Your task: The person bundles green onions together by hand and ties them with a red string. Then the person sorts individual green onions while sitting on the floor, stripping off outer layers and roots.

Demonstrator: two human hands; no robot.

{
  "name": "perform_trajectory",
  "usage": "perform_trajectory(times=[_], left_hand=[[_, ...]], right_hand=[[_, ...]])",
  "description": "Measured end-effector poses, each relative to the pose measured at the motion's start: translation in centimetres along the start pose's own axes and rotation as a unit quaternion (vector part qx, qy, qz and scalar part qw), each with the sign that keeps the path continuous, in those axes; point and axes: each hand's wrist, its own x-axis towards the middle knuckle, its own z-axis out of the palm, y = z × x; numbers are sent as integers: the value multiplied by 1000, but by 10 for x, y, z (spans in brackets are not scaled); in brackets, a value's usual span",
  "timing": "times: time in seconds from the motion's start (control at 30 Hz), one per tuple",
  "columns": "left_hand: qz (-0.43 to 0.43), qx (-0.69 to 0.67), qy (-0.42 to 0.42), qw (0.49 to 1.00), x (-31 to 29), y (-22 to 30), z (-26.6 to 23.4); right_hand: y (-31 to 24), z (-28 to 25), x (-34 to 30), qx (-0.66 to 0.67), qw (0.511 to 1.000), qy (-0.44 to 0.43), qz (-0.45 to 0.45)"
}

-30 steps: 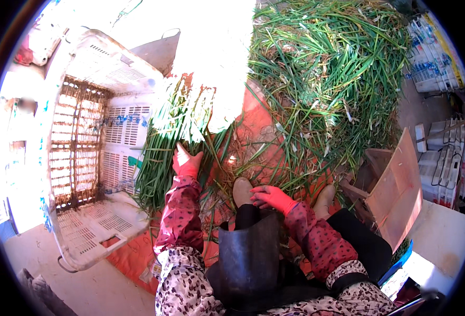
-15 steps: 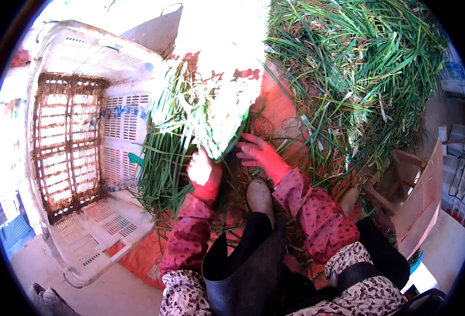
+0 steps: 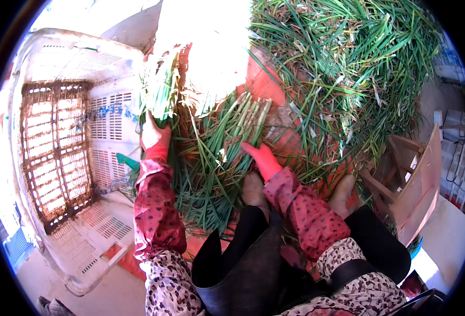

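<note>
My left hand [image 3: 155, 140], in a red glove, is closed round a bunch of green chive-like stalks [image 3: 164, 90] beside the white crate. Sunlight washes out part of that bunch. A second bunch of chive-like stalks [image 3: 237, 126] lies in front of me, pale cut ends pointing away and leaves trailing toward my boots. At its right side my right hand [image 3: 264, 159], also red-gloved, grips it with one digit showing on top. The other fingers are hidden by the hand and stalks.
A large white plastic crate [image 3: 80, 258] with a brown slatted panel lies on its side at the left. A big heap of loose green stalks [image 3: 358, 63] covers the far right. A wooden stool [image 3: 416, 184] stands at the right, and red sheeting [image 3: 261, 79] covers the ground.
My left hand has moved left toward the crate with its bunch, uncovering the second one. The fingers of my right hand, spread before, have come onto that second bunch.
</note>
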Motion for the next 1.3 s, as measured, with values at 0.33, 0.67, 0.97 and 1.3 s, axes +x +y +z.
perform_trajectory(times=[0.33, 0.67, 0.97, 1.3], left_hand=[[144, 45, 16, 988, -69, 48, -20], [341, -197, -176, 902, -180, 147, 31], [277, -111, -87, 951, -160, 138, 16], [145, 51, -274, 949, -200, 185, 42]], right_hand=[[0, -32, -17, -36, 997, 54, 36], [15, -95, -73, 46, 990, 51, 123], [-48, -142, -52, -188, 965, 145, 114], [-45, -67, -36, -182, 979, 75, 53]])
